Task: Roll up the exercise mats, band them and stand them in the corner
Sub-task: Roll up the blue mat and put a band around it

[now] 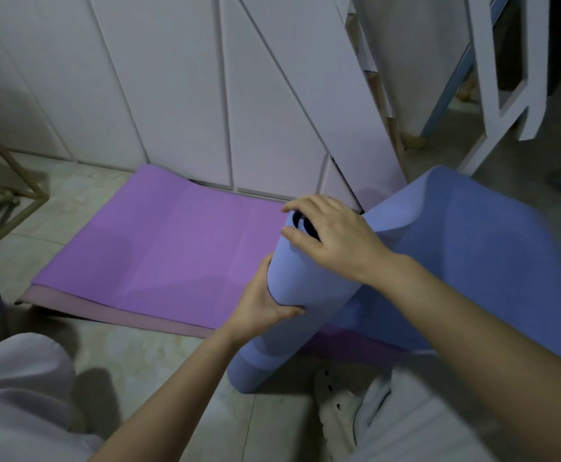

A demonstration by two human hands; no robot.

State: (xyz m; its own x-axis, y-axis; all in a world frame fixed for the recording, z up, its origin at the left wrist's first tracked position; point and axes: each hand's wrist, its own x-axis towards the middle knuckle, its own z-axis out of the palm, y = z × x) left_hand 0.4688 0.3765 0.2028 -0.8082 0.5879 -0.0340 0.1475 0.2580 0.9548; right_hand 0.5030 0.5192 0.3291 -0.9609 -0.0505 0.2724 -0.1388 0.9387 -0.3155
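Since the blue mat [309, 288] would spring open, your left hand [265, 303] clamps its side while your right hand [334, 235] curls its fingers [302, 202] over the end.

— What is lining the back?
— White panel doors [172, 78] are running across the rear, with long white boards [322, 95] leaning against them at right.
— And lower down?
— A pale tiled floor [159, 355] is spreading underneath; a thin metal frame [15, 175] is standing at left, and a white perforated shoe [334, 401] is resting near the bottom edge.
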